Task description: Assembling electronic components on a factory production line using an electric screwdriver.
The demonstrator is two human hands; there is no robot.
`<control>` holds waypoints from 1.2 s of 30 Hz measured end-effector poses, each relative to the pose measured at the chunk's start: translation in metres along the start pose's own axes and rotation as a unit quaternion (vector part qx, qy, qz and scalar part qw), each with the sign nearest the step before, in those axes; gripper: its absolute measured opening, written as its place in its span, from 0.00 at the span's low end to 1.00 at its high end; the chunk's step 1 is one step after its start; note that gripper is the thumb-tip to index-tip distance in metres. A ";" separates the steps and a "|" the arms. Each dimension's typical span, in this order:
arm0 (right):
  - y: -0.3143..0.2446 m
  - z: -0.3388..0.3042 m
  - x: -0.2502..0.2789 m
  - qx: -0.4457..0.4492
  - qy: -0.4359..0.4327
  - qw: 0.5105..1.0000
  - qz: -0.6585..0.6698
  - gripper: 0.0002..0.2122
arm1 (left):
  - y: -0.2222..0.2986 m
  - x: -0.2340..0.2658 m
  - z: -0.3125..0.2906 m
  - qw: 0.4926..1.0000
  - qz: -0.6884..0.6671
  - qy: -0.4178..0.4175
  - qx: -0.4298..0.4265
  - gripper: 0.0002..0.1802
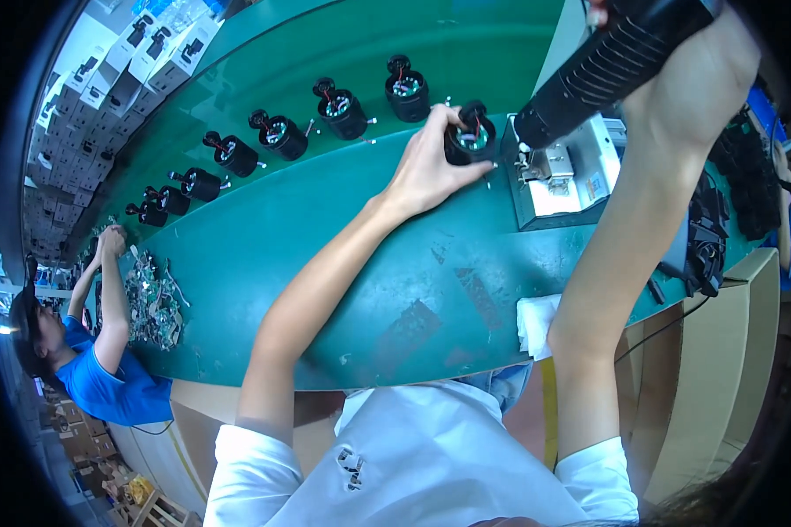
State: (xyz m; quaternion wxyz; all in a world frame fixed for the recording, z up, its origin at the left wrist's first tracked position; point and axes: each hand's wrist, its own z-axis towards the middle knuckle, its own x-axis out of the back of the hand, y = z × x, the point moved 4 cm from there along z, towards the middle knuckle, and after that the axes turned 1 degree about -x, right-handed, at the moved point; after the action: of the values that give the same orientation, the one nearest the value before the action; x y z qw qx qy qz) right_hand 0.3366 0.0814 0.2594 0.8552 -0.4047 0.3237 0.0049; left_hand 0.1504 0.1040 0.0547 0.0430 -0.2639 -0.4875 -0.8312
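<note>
My left hand is wrapped around a black cylindrical housing standing on the green table. Wires and small parts show in its open top, and a small round black piece is attached at its rim. My right hand grips a black electric screwdriver with a ribbed body. The tool slants down to the left, its tip at the metal mechanism of a screw feeder. Whether the tip touches the feeder I cannot tell. Part of my right hand's fingers is hidden behind the tool.
Several similar housings stand in a curved row toward the left. A heap of circuit boards lies near a co-worker in a blue shirt. A white cloth rests at the near edge; a cardboard box stands at right.
</note>
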 end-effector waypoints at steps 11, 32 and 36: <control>0.074 -0.039 -0.021 0.045 -0.035 0.995 -0.087 0.25 | -0.047 0.018 -0.052 0.989 -0.110 -0.094 0.022 0.32; 0.098 -0.049 -0.042 0.266 -0.046 0.921 -0.280 0.25 | -0.063 0.026 -0.056 0.985 -0.155 -0.068 -0.020 0.27; 0.109 -0.057 -0.043 0.246 -0.027 0.928 -0.280 0.25 | -0.063 0.033 -0.058 0.986 -0.153 -0.067 -0.020 0.27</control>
State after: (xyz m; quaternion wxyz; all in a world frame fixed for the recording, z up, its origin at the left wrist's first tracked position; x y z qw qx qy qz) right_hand 0.2422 0.1259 0.1823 0.9032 -0.2552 0.1648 -0.3033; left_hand 0.0787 0.0945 -0.0013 -0.1232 -0.2419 -0.5070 -0.8181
